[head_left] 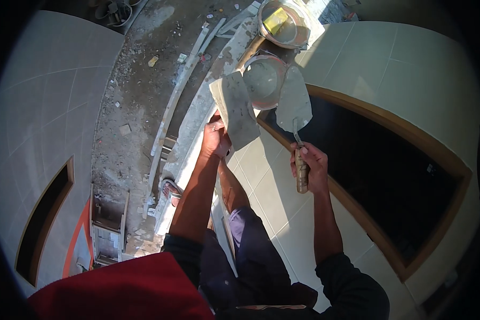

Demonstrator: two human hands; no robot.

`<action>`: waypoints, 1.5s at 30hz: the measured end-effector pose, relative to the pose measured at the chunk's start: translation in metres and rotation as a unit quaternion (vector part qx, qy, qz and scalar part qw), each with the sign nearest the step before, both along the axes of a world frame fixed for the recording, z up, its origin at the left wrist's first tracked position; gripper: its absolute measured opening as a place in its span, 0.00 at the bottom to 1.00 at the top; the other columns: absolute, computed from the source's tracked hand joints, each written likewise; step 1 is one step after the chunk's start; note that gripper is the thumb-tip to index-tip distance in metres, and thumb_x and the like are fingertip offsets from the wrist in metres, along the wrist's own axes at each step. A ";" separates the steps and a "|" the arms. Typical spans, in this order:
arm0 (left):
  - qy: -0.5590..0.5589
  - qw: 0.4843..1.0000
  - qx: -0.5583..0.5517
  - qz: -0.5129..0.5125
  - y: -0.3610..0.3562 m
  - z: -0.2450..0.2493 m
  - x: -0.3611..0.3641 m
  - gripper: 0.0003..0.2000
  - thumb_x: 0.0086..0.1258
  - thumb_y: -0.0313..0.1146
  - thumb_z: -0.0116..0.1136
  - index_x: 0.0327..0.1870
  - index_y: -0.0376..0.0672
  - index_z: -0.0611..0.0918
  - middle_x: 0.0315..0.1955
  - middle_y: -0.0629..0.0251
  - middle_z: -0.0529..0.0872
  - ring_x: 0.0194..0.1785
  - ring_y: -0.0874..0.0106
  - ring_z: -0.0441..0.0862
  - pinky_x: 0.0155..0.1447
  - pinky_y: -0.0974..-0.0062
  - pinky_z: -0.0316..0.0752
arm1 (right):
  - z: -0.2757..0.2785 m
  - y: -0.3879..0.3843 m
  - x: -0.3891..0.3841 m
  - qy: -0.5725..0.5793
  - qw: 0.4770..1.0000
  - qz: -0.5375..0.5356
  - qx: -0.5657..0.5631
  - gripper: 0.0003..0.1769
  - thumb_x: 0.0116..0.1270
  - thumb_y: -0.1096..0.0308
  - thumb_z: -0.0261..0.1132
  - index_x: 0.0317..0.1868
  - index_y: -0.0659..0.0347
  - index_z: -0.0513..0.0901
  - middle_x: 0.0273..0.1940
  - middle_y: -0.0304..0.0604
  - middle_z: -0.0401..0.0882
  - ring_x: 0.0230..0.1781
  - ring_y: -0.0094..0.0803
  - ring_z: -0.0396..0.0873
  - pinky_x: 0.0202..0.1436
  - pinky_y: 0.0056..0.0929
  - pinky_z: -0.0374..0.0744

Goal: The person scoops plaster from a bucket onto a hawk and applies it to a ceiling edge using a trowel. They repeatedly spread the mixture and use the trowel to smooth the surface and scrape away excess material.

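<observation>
My left hand (215, 137) is closed on the lower left edge of a flat grey rectangular slab (237, 109), which has a pale edge and dark marks and may be a tile piece. In my right hand (311, 164) is a trowel (293, 101), gripped by its wooden handle with the broad blade pointing up and away. The blade looks coated in pale grey material. Just beyond the slab and blade stands a bucket (264, 80) with grey contents, its near rim partly hidden by both.
A second bucket (262, 32) with a yellow object (276, 21) stands farther back. A wood-framed dark opening (389, 122) is in the tiled wall at right. Long strips (178, 88) lie on the debris-strewn ground at left, and a ladder (108, 229) stands lower left.
</observation>
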State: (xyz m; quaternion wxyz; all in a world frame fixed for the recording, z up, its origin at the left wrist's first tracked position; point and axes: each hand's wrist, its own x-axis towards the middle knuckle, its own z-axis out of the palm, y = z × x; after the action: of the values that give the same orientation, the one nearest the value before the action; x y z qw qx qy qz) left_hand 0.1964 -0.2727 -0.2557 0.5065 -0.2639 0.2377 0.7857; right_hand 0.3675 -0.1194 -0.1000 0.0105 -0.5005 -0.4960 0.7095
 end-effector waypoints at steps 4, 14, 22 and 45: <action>0.004 1.000 0.022 -0.010 0.053 0.019 -0.007 0.29 0.54 0.28 0.50 0.63 0.40 0.73 0.53 0.59 0.80 0.56 0.61 0.78 0.63 0.60 0.71 | 0.043 -0.047 -0.020 -0.050 0.997 0.017 0.056 0.21 0.71 0.62 0.63 0.56 0.71 0.76 0.32 0.42 0.78 0.26 0.23 0.79 0.25 0.23 0.79; -0.034 0.997 0.045 0.052 0.030 0.057 -0.018 0.29 0.54 0.28 0.48 0.63 0.45 0.72 0.56 0.60 0.77 0.58 0.60 0.75 0.64 0.56 0.70 | 0.068 -0.107 -0.066 -0.111 0.913 0.174 0.351 0.12 0.65 0.70 0.66 0.43 0.70 0.77 0.29 0.49 0.75 0.25 0.37 0.74 0.29 0.35 0.73; -0.011 0.993 0.054 0.108 -0.026 0.097 -0.041 0.26 0.55 0.28 0.48 0.59 0.44 0.75 0.53 0.59 0.80 0.57 0.60 0.77 0.62 0.56 0.72 | 0.093 -0.147 -0.071 -0.032 0.906 0.217 0.362 0.14 0.68 0.67 0.65 0.45 0.72 0.78 0.28 0.48 0.74 0.25 0.35 0.73 0.29 0.33 0.72; 0.080 0.949 0.179 0.248 -0.246 0.258 -0.102 0.16 0.75 0.32 0.47 0.60 0.39 0.74 0.51 0.59 0.83 0.52 0.68 0.84 0.52 0.67 0.83 | 0.145 -0.226 -0.202 0.331 0.734 0.353 0.476 0.17 0.59 0.73 0.72 0.47 0.74 0.82 0.44 0.54 0.80 0.40 0.39 0.80 0.43 0.30 0.77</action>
State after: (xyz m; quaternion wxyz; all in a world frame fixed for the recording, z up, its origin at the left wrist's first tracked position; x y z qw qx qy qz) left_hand 0.0946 -0.5184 0.0020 0.3141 -0.1558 0.0596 0.9346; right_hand 0.1659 -0.3450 0.0453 0.1595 0.0479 -0.8749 0.4547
